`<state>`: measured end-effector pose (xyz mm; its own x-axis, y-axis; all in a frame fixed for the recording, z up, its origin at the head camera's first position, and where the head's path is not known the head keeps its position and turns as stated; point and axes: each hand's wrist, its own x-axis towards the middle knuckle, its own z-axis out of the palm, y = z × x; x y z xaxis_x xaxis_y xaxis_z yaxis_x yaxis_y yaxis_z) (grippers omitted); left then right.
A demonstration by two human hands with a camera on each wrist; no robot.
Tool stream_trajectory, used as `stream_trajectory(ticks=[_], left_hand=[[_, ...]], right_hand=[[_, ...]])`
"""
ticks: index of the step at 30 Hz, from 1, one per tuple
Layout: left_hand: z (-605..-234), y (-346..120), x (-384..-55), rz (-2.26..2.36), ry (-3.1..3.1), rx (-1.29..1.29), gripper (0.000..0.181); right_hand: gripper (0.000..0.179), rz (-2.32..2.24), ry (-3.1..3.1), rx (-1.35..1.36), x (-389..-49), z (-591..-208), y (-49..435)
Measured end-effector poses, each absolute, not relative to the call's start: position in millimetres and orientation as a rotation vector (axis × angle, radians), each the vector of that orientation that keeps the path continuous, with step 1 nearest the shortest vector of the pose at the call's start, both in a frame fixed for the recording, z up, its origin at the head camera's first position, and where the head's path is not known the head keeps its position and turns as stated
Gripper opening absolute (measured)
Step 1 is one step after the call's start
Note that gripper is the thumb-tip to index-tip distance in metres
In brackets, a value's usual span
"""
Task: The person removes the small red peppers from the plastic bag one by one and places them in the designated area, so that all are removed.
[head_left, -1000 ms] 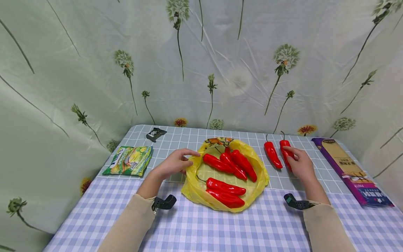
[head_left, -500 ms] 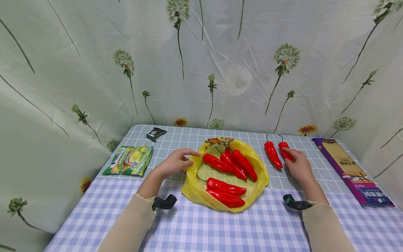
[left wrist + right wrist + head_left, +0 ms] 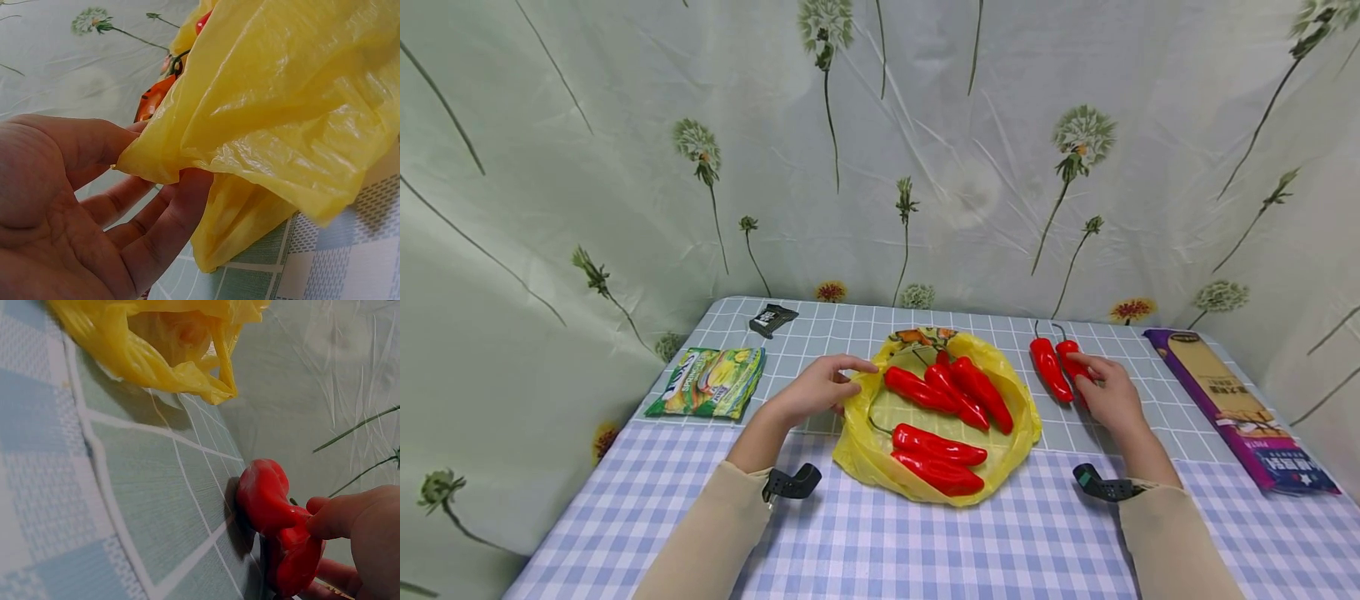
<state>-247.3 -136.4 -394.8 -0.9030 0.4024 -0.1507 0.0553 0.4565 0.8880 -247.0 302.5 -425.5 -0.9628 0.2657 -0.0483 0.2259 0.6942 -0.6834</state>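
Observation:
My left hand point(image 3: 824, 387) pinches the left rim of a yellow plastic bag point(image 3: 867, 450); the left wrist view shows the bag's edge point(image 3: 150, 153) between thumb and fingers. Several glossy red peppers lie inside the opened bag, among them a front pepper point(image 3: 938, 473). To the bag's right, my right hand point(image 3: 1111, 395) grips a red pepper point(image 3: 1067, 350) with a curved dark stem. Just left of it lies a second red pepper point(image 3: 1049, 370), almost parallel and right beside it. In the right wrist view the thumb presses the gripped pepper point(image 3: 294, 565), and its far fingers are partly hidden.
A green and yellow packet point(image 3: 709, 383) and a small black wrapper point(image 3: 772, 319) lie at the left. On the right is a long purple pasta packet point(image 3: 1232, 400). A floral curtain point(image 3: 880, 167) hangs behind the table point(image 3: 880, 550).
My right hand has moved the gripped pepper left, up beside the other loose pepper, and its stem now leans left. The left hand and the bag have stayed put.

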Motion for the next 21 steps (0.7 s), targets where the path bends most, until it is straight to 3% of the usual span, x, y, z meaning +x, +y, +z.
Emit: stream_trajectory(ticks=[21], left_hand=[[-394.1,-136.8,-247.3,1.417,2.373,0.375,0.036]], right_hand=[[0.051,1.049,-2.675,-0.35,-241.5,-399.1,287.9]])
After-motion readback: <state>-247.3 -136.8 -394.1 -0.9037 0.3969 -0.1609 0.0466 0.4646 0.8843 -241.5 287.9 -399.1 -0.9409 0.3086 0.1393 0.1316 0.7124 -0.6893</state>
